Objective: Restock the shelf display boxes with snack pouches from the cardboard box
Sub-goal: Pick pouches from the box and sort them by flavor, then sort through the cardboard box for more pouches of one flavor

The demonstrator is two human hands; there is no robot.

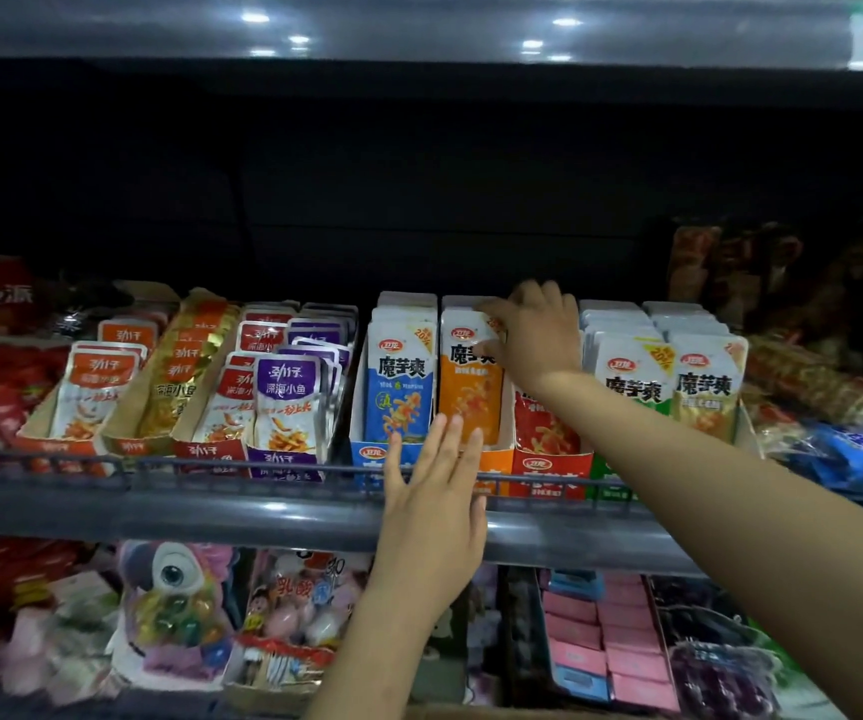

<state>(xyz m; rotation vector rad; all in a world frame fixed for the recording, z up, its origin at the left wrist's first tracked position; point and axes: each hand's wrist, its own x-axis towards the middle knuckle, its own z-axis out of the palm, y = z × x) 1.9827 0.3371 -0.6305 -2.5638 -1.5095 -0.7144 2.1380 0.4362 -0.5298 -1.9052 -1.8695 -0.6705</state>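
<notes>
Orange snack pouches (471,397) stand upright in an orange display box (498,467) on the middle shelf. My right hand (536,332) reaches in from the right, and its fingers and thumb curl over the top edge of the orange pouches. My left hand (434,491) is held flat with straight fingers in front of the blue and orange boxes; its fingertips reach the lower part of the front pouches. Blue pouches (401,392) fill the box on the left. Red pouches (543,428) sit on the right, partly hidden by my right forearm.
Green and yellow pouches (632,376) fill boxes further right. Fish-snack boxes (284,397) stand to the left. A grey shelf rail (211,511) runs along the front. Toys and pink packs (621,636) lie on the shelf below. A dark shelf hangs overhead.
</notes>
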